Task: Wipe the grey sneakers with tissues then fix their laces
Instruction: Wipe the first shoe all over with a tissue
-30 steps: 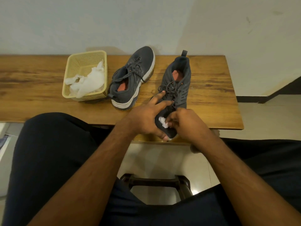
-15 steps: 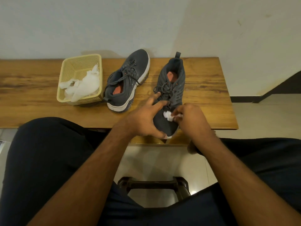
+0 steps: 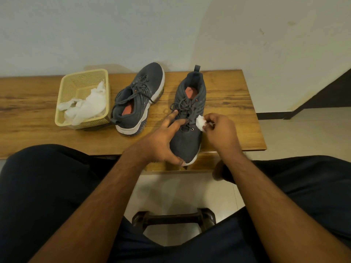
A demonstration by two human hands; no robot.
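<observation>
Two grey sneakers with white soles lie on a wooden table (image 3: pixel 228 103). The right sneaker (image 3: pixel 190 137) points its toe at me over the near edge. My left hand (image 3: pixel 163 143) grips its toe from the left, thumb under the sole, index finger stretched toward the loose laces. My right hand (image 3: pixel 220 131) pinches a small crumpled white tissue (image 3: pixel 201 123) against the shoe's right side, beside the lowest eyelets. The left sneaker (image 3: pixel 138 103) lies apart, heel toward me, laces untied.
A yellow plastic basket (image 3: pixel 79 82) holding crumpled white tissues stands left of the sneakers. A white wall rises behind the table. My dark-trousered legs flank a dark stool frame (image 3: pixel 173 219) on the tiled floor below.
My right hand with the tissue has moved from the toe top up and across to the shoe's right side. My left hand has kept its hold on the toe.
</observation>
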